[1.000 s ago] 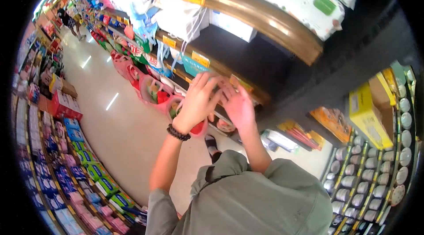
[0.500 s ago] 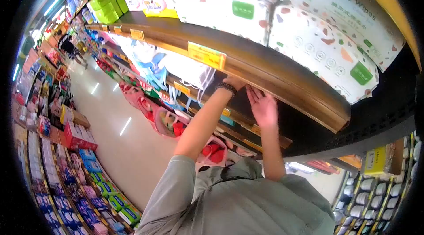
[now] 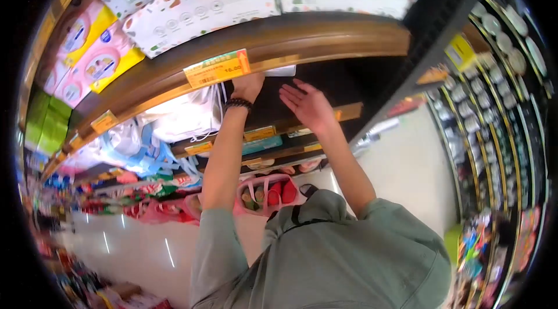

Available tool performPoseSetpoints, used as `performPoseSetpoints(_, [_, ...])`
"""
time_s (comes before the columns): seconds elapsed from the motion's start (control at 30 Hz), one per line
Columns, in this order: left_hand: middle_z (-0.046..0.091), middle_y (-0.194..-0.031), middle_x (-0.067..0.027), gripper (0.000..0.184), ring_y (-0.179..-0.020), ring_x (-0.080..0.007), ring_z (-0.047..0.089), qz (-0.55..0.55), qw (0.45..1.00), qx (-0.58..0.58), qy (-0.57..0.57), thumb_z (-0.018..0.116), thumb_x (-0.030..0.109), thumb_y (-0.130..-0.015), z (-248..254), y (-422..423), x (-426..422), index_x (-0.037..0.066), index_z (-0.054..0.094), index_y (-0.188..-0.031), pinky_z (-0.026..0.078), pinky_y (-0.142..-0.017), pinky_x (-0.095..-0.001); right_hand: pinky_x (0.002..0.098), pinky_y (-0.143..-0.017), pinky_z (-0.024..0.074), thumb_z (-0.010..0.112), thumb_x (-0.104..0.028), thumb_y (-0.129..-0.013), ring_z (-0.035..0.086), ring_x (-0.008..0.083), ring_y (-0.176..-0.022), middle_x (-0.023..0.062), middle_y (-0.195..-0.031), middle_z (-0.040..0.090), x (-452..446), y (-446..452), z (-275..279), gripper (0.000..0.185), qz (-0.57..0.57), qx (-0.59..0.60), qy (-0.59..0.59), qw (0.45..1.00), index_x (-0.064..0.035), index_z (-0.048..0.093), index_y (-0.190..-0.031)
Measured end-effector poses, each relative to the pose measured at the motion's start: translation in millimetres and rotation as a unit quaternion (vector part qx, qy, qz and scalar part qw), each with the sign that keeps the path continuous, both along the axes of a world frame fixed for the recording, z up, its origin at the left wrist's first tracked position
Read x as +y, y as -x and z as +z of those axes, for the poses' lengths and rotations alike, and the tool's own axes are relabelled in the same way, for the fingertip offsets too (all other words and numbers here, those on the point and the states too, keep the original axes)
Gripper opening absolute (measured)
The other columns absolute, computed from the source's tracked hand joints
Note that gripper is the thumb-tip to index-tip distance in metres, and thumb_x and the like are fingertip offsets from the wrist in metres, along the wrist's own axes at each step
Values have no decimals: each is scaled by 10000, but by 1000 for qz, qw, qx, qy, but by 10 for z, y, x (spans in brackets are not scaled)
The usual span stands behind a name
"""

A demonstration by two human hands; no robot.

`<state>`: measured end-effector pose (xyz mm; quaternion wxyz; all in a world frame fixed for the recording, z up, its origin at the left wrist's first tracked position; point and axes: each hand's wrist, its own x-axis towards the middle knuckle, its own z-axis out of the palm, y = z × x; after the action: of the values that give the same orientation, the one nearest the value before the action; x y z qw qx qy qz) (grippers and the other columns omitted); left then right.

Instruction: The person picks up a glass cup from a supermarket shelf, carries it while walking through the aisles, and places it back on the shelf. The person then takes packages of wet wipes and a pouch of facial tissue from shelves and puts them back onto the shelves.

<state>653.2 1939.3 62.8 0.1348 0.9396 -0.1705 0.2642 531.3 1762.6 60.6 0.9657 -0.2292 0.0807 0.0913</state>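
My left hand [image 3: 249, 86], with a dark beaded bracelet [image 3: 239, 103] on its wrist, reaches under the front edge of the upper shelf [image 3: 325, 41]. The shelf edge hides its fingers. Close to it, a small part of a white object [image 3: 283, 70] shows below the edge; whether the hand touches it I cannot tell. My right hand [image 3: 309, 106] is open in front of the dark lower shelf space, palm up and fingers apart, holding nothing. Left of my left hand are white bags with cord handles [image 3: 189, 114].
Baby wipes packs [image 3: 200, 9] line the upper shelf, above an orange price tag [image 3: 218, 69]. A dark upright panel [image 3: 427, 24] closes off the right side. Pink baskets [image 3: 267, 193] stand low by the floor. Racks of packaged goods [image 3: 482, 123] are at the right.
My view has swung to the right along the shelf. My right hand has moved apart from my left hand and lower. A white object now shows under the shelf edge.
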Motion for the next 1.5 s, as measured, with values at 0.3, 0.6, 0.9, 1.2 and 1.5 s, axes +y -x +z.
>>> performPoseSetpoints(0.3, [579, -1218, -146, 620, -1221, -351, 486, -212, 962, -154, 76, 753, 126, -667, 809, 1838, -630, 46, 540, -1244, 292, -1122, -522, 378, -1005, 464, 667, 27, -856, 560, 214, -1142, 89, -1254, 579, -150, 1186, 54, 568, -178, -138, 191, 955, -46, 452, -1377])
performPoseSetpoints(0.6, [542, -1293, -165, 891, -1232, -337, 495, -372, 867, 263, 201, 885, 189, -578, 318, 3556, -676, 9, 498, -1361, 345, -1085, -445, 359, -1047, 434, 873, -92, -659, 529, 191, -1230, 109, -1383, 543, -1061, 3427, -406, 960, 0, -131, 548, 826, -27, 362, -1469])
performPoseSetpoints(0.9, [463, -1439, -202, 1115, -1293, -305, 490, -459, 642, 548, 278, 908, 152, -597, -60, 4186, -1275, -9, 282, -1505, 395, -1085, -419, 440, -1048, 460, 881, -51, -653, 521, 271, -1275, 116, -1375, 555, -1279, 5286, -924, 958, -348, -45, 183, 918, -60, 378, -1468])
performPoseSetpoints(1.2, [517, -1369, -147, 1149, -1241, -241, 520, -564, 517, 595, 246, 996, 250, -509, -699, 5310, -2435, -34, 368, -1427, 446, -1032, -382, 443, -990, 489, 802, -141, -790, 567, 290, -1201, 134, -1335, 568, -2051, 6271, -835, 732, -429, -154, 19, 890, -41, 433, -1414])
performPoseSetpoints(1.5, [541, -1340, -140, 1073, -1203, -232, 549, -416, 377, 774, 293, 981, 196, -527, -539, 5680, -3744, -35, 400, -1400, 467, -1005, -368, 382, -904, 523, 724, -97, -853, 612, 234, -1068, 120, -1219, 609, -3041, 7194, -943, 539, -511, -32, 121, 850, -22, 489, -1332])
